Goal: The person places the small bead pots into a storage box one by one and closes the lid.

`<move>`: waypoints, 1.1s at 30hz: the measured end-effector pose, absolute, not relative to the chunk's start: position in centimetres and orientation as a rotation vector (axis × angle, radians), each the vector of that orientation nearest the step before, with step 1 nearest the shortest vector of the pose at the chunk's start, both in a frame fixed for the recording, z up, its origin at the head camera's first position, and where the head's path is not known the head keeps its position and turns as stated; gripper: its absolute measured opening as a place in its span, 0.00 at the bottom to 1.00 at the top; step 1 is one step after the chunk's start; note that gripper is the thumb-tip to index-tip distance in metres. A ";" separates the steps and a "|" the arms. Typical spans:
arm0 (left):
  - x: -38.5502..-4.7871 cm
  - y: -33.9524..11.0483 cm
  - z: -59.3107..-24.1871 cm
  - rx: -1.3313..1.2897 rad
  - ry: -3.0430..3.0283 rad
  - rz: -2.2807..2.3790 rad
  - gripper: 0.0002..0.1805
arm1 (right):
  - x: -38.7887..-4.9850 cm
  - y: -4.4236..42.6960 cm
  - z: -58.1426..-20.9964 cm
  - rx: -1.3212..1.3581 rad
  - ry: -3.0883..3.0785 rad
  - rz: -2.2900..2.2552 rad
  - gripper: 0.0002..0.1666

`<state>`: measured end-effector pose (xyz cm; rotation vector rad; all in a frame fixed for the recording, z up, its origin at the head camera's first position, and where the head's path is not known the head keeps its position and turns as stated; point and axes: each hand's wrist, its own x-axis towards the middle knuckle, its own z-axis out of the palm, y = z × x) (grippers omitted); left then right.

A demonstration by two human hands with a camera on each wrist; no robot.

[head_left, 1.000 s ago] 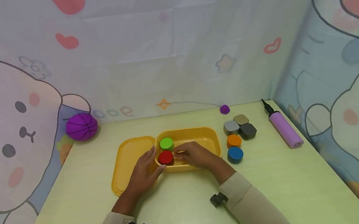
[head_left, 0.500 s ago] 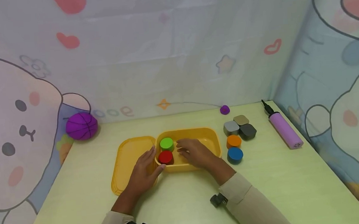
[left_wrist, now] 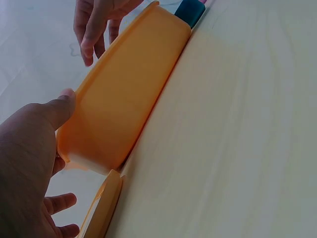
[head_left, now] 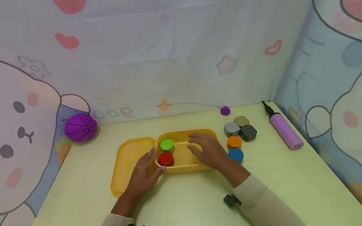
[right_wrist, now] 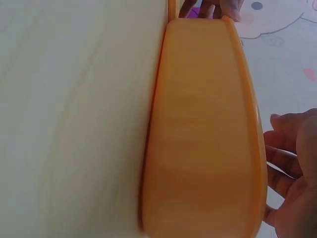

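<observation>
- Head: the yellow box [head_left: 185, 169] sits on the table [head_left: 187, 207], green block [head_left: 167, 145] and red block [head_left: 166, 159] inside its left end.
- Left wrist: the left hand [left_wrist: 25, 161] touches the box with its thumb, fingers spread.
- Right wrist: the right hand [right_wrist: 293, 173] is by the box, fingers apart.

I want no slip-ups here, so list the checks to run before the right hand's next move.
1. Right hand holding nothing: ok, fingers apart over the yellow box.
2. Left hand at the box: ok, its thumb touches the rim; how firmly, cannot tell.
3. Lid off the box: ok, it lies on the table to the left.
4. Red piece and green piece inside: ok, both at the left end.
5. Orange piece and blue piece inside: not ok, both outside, to the right.
</observation>
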<state>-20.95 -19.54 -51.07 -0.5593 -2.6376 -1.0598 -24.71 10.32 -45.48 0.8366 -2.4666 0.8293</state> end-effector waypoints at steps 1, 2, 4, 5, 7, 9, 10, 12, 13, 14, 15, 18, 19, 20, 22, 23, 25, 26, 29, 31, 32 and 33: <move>-20.9 -19.6 -51.1 -0.558 -2.636 -1.062 0.42 | -24.7 10.7 -45.6 0.833 -2.437 0.833 0.13; -20.9 -19.6 -51.1 -0.556 -2.635 -1.067 0.42 | -24.7 11.1 -45.7 0.829 -2.410 0.833 0.13; -20.9 -19.6 -51.1 -0.554 -2.638 -1.076 0.42 | -24.7 12.0 -46.0 0.820 -2.355 0.843 0.11; -20.9 -19.6 -51.2 -0.555 -2.640 -1.079 0.42 | -24.7 12.4 -46.1 0.813 -2.336 0.860 0.11; -20.9 -19.6 -51.2 -0.556 -2.645 -1.078 0.42 | -24.7 13.4 -46.1 0.811 -2.298 0.902 0.11; -21.0 -19.7 -51.3 -0.559 -2.645 -1.073 0.42 | -24.8 14.4 -46.1 0.806 -2.297 0.945 0.12; -21.0 -19.7 -51.3 -0.561 -2.644 -1.069 0.42 | -24.8 15.0 -46.1 0.803 -2.302 0.967 0.12; -21.1 -19.7 -51.3 -0.564 -2.640 -1.067 0.42 | -24.8 16.1 -46.0 0.797 -2.324 0.993 0.14; -21.1 -19.7 -51.3 -0.565 -2.638 -1.067 0.42 | -24.8 16.6 -46.1 0.792 -2.332 1.000 0.14; -21.1 -19.7 -51.3 -0.566 -2.637 -1.067 0.42 | -24.8 17.2 -46.2 0.782 -2.343 1.005 0.14; -21.1 -19.7 -51.3 -0.568 -2.635 -1.068 0.42 | -24.8 17.7 -46.2 0.776 -2.341 1.015 0.15; -21.1 -19.7 -51.2 -0.570 -2.635 -1.073 0.42 | -24.8 19.2 -46.4 0.745 -2.329 1.043 0.15; -21.1 -19.7 -51.1 -0.571 -2.634 -1.077 0.42 | -24.8 19.7 -46.5 0.727 -2.329 1.061 0.14; -21.1 -19.7 -51.2 -0.572 -2.635 -1.074 0.42 | -24.8 20.1 -46.6 0.710 -2.329 1.076 0.14; -21.1 -19.8 -51.2 -0.570 -2.639 -1.070 0.42 | -24.8 20.9 -46.7 0.681 -2.326 1.126 0.14; -21.2 -19.8 -51.2 -0.569 -2.639 -1.068 0.42 | -24.8 21.3 -46.8 0.676 -2.320 1.152 0.14; -21.2 -19.9 -51.2 -0.567 -2.636 -1.066 0.42 | -24.7 22.0 -46.9 0.660 -2.320 1.185 0.14; -21.2 -19.9 -51.3 -0.565 -2.636 -1.065 0.42 | -24.6 22.3 -47.0 0.654 -2.324 1.203 0.14; -21.2 -19.9 -51.3 -0.568 -2.630 -1.076 0.42 | -24.5 23.3 -47.4 0.619 -2.339 1.227 0.14; -21.2 -19.9 -51.4 -0.571 -2.626 -1.082 0.42 | -24.7 23.9 -47.8 0.590 -2.348 1.238 0.14; -21.2 -19.8 -51.4 -0.572 -2.628 -1.089 0.42 | -24.7 24.2 -48.0 0.583 -2.348 1.244 0.14; -21.2 -19.8 -51.4 -0.571 -2.630 -1.089 0.42 | -24.8 24.4 -48.2 0.577 -2.345 1.258 0.14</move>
